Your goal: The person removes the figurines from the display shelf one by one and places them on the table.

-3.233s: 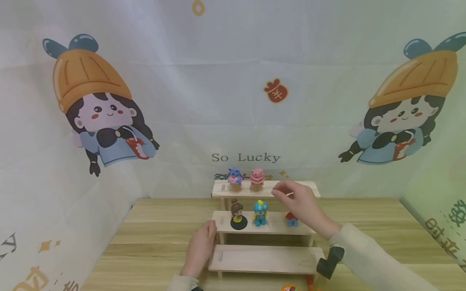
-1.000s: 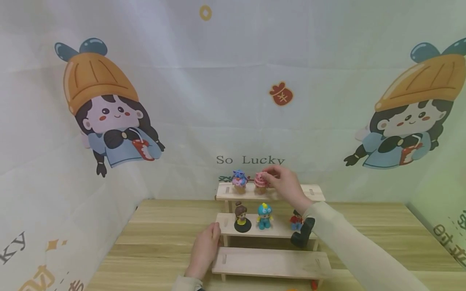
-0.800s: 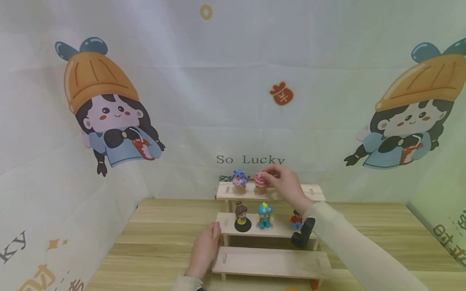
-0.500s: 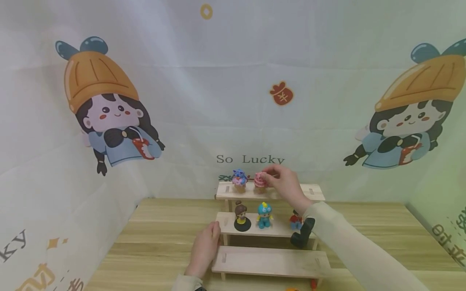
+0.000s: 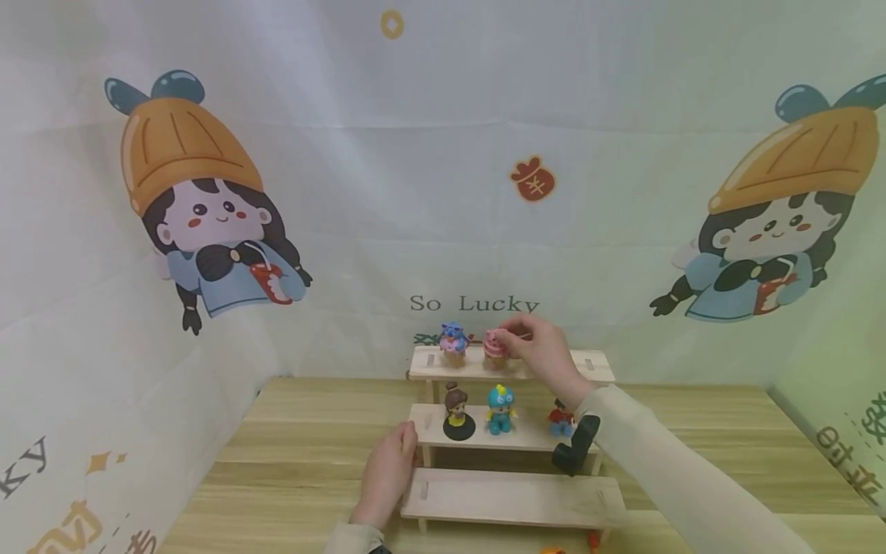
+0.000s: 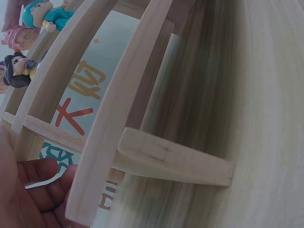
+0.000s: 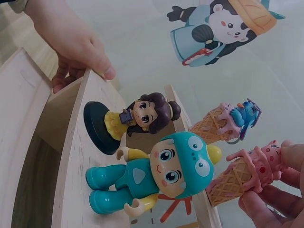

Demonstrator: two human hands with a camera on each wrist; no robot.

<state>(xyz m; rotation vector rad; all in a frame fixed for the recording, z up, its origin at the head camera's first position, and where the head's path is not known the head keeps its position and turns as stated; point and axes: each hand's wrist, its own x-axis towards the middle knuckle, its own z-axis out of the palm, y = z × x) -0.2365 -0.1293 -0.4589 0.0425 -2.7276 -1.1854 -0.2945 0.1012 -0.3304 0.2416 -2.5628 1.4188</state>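
Observation:
My right hand (image 5: 547,354) pinches a pink ice-cream-cone figurine (image 7: 247,173) by its top, between thumb and fingers, on the highest step of the wooden tiered display stand (image 5: 512,496). My left hand (image 5: 388,471) grips the left end of the stand's middle step; the right wrist view shows the thumb on top and fingers curled beneath. Left of the pink one stands a blue-topped ice-cream-cone figurine (image 5: 454,344). On the middle step are a brown-haired doll figurine (image 7: 147,114) on a black base, a teal-suited figurine (image 7: 152,173) and a red-and-blue figurine (image 5: 561,419), partly hidden by the wrist camera.
The lowest step holds no figurine. An orange object (image 5: 554,550) and a red one (image 5: 593,541) show at the bottom edge, in front of the stand. Behind the wood-grain table (image 5: 277,438) hangs a printed cloth backdrop (image 5: 388,192).
My right hand has moved left along the top step and taken hold of the pink figurine; over the last second it stays there. My left hand keeps its grip on the stand.

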